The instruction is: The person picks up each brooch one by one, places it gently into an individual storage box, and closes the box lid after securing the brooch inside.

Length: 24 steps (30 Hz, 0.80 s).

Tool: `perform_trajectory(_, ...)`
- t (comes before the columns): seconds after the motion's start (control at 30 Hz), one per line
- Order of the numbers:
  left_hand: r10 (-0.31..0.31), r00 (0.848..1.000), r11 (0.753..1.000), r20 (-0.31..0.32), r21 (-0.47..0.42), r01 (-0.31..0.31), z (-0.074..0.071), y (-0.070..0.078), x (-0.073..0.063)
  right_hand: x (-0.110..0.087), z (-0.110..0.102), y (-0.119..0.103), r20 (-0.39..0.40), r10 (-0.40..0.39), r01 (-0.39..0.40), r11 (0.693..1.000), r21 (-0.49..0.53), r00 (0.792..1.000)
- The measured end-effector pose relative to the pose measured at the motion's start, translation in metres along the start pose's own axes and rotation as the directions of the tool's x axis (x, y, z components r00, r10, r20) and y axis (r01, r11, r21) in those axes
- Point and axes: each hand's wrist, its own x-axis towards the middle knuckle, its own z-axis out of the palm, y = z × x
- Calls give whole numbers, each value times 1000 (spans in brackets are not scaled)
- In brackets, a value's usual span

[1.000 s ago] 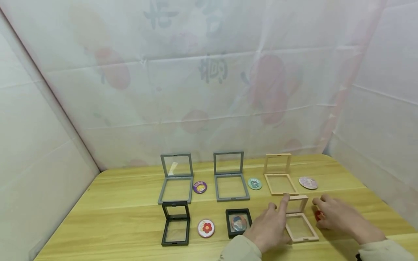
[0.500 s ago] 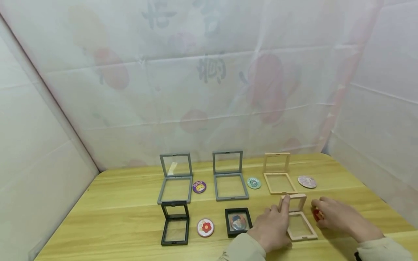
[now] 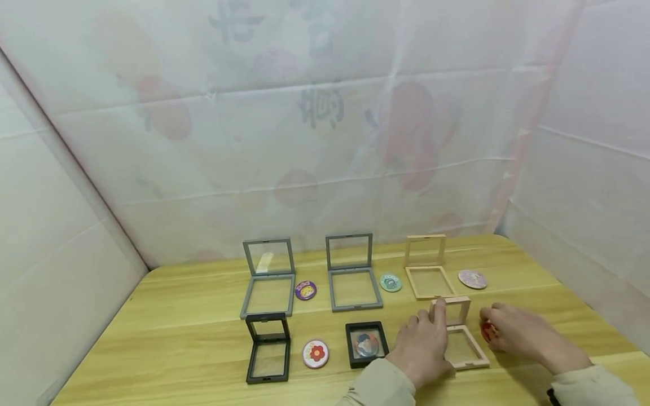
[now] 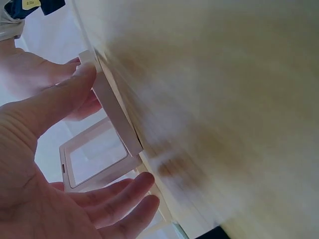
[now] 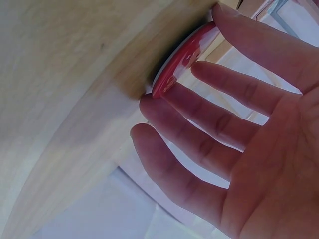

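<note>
Badge (image 5: 184,59) beside frame (image 3: 475,344) — seemingly on table (image 3: 167,332)

Beige sleeves (image 3: 594,386); dark right wristband (image 4: 52,6), yellow patch (image 4: 31,4).

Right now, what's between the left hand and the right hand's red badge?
Head view: the front beige frame, open, touched by the left hand, then a bare strip of table before the red badge.

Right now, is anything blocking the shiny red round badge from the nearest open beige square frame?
Nothing visible: the right grip holds the shiny red round badge, and only yellow wood-grained tabletop shows between the badge and the nearest open beige square frame.
</note>
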Motion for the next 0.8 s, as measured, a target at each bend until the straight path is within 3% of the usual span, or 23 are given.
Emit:
perform_trajectory(0.5,-2,999,1000,-42,-5,2,4,4,-2,6,0,-7,7,-14,14,1000,-18,1000)
perform_trajectory(0.8,7,1000,1000,-12,-7,-7,2,0,-2,8,0,-17,7,-30,30,999,-14,1000)
